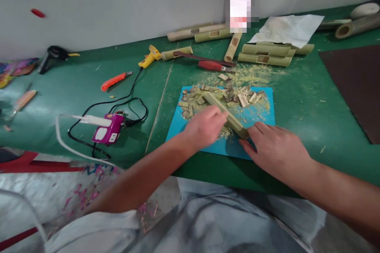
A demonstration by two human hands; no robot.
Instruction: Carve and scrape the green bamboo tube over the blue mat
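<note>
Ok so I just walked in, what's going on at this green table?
A person is handling a bamboo piece above a blue sheet scattered with chips. The right hand grips its near end; the left hand is curled against its side, though whether that hand holds anything is hidden. Behind the sheet lie a red-handled tool and more bamboo pieces, some with openings.

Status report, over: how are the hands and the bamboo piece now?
Right hand gripping near end of bamboo piece. Left hand curled at its middle, grip unclear. Chips scattered around it on blue mat.
</note>
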